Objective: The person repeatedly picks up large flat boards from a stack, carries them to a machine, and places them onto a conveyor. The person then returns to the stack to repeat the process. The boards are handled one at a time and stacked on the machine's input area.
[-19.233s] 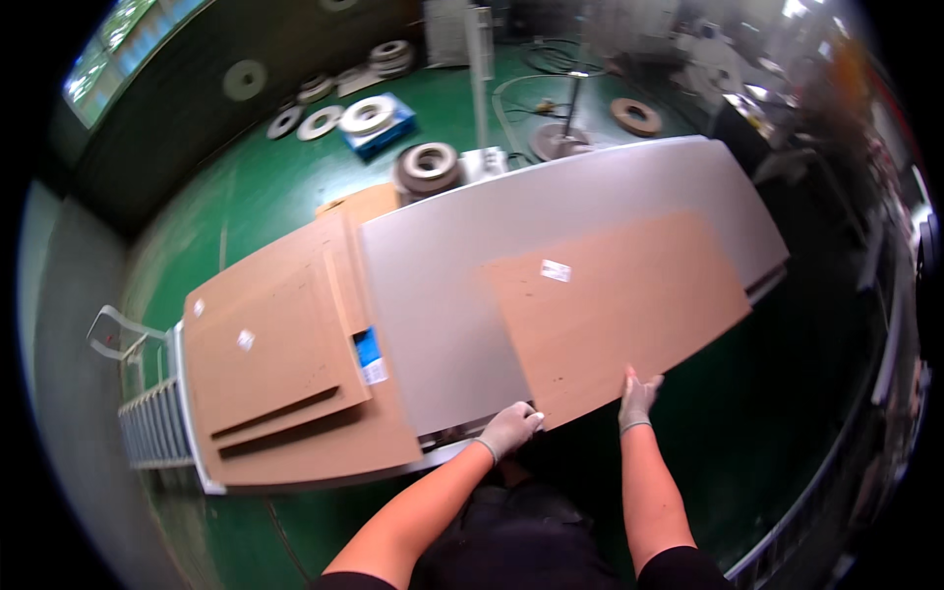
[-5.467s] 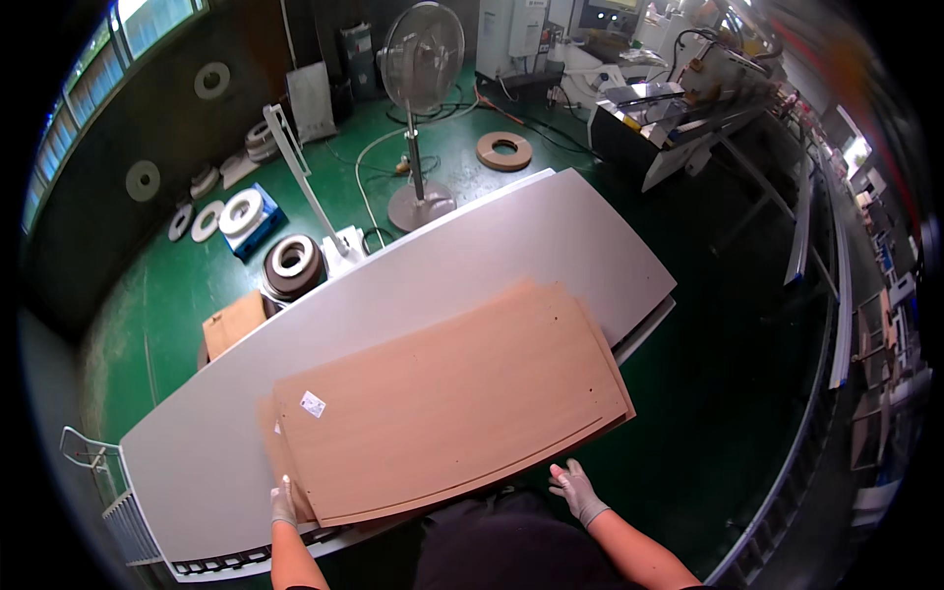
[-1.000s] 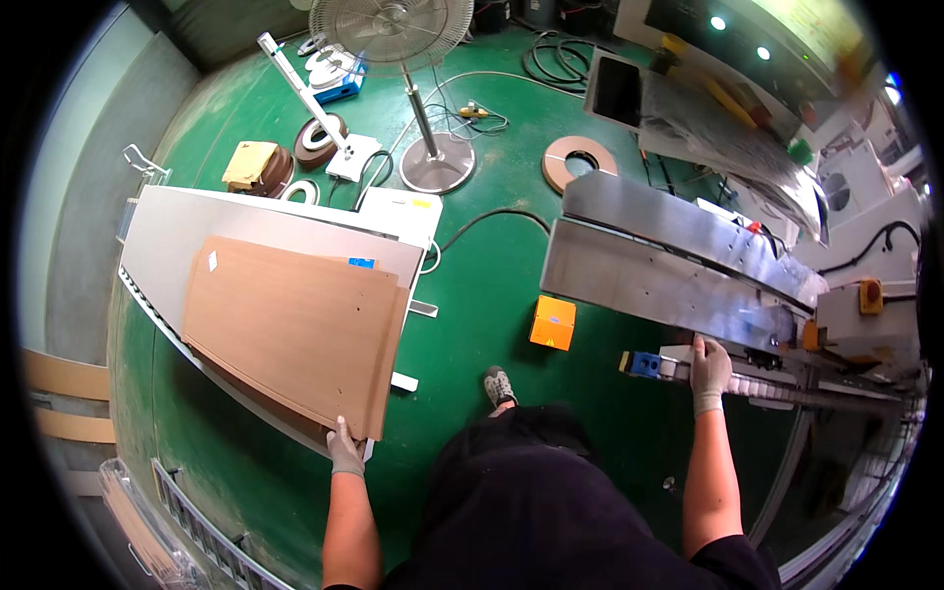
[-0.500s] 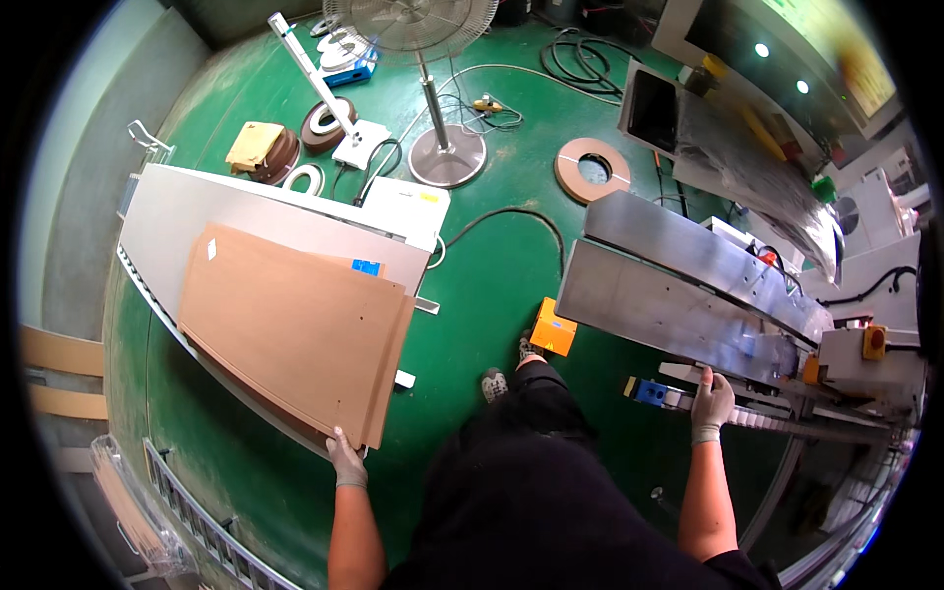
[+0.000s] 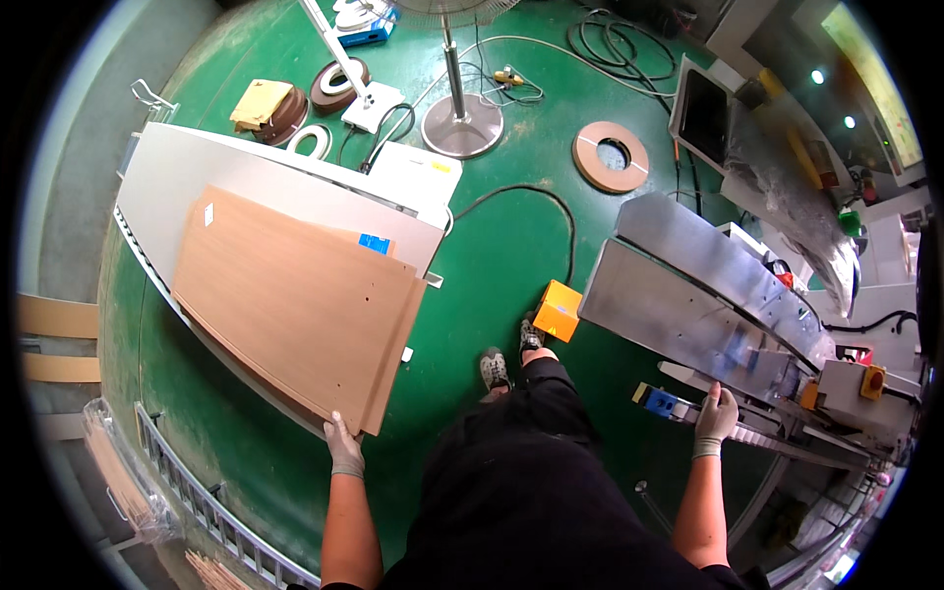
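Note:
At the near end of a stack of brown wood-grained panels point(image 5: 295, 305), my left hand point(image 5: 343, 447) in a pale glove has its fingers closed on the corner of the top panel. The panels lie tilted on a long grey-white table point(image 5: 177, 167), and a curved edge runs along their near left side. To my right, my gloved right hand point(image 5: 716, 418) is beside the roller rail point(image 5: 752, 436) of a metal machine. Its fingers are loosely apart, and I see nothing in them. A blue block point(image 5: 661, 402) is at the rail's end, left of that hand.
An orange box point(image 5: 558, 311) stands by my foot on the green floor. The machine's metal plates point(image 5: 678, 305) reach toward me from the right. Farther off are a fan stand point(image 5: 458, 123), a brown edge-banding roll point(image 5: 629, 157) and cables. A metal rail point(image 5: 202, 501) runs at lower left.
The view has shifted slightly, so the floor things sit a little differently in it. My left hand stays at the panel corner and my right hand stays beside the rail.

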Available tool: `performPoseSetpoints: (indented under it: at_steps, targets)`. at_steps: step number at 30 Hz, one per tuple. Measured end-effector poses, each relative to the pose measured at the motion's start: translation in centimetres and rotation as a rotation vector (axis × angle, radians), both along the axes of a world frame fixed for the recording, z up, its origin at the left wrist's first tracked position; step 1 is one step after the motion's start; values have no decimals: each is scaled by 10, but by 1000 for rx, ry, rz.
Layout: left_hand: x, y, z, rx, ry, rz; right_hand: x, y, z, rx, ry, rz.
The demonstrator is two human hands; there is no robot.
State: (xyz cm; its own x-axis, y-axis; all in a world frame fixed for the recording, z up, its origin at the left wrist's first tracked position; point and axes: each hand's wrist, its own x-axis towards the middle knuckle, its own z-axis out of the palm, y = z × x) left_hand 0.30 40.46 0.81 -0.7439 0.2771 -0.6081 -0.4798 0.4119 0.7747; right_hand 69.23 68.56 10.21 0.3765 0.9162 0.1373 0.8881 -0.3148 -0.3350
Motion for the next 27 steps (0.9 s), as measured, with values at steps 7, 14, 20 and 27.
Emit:
performPoseSetpoints:
  at_steps: [7, 14, 20, 27]
  targets:
    - [8, 5, 13, 33, -2, 28, 8, 0, -5, -86, 12, -16]
    - [9, 0, 10, 73, 40, 68, 4, 1, -2, -61, 4, -12]
    - [-10, -10, 27, -59, 154, -209, 1, 2, 0, -65, 47, -4]
    - [-21, -9, 62, -66, -129, -236, 6, 1, -4, -57, 33, 40]
